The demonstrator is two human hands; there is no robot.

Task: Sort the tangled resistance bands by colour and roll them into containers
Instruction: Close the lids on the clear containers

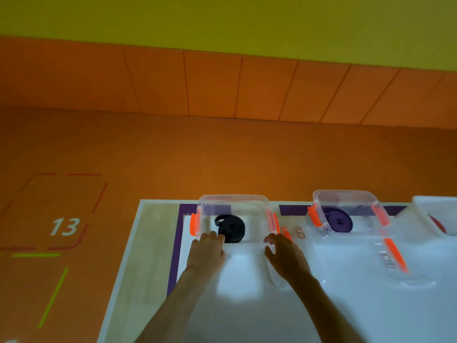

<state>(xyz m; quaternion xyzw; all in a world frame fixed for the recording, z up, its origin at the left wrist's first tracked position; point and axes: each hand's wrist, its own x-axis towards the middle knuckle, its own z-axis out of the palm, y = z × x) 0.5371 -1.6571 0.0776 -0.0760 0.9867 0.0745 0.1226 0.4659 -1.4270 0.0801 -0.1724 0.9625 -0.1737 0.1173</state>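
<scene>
A black rolled band lies inside the left clear container, which has orange latches. My left hand reaches to that container's near left corner, with its fingertips touching the near wall beside the black roll. At the near right corner my right hand hovers with loosely bent fingers that hold nothing I can make out. A purple rolled band sits in the second clear container to the right. A red band shows partly in a white container at the far right edge.
A clear lid with orange clips lies in front of the purple band's container, and another clear lid lies under my right hand. The white table ends at a wooden edge on the left, beyond which is orange floor.
</scene>
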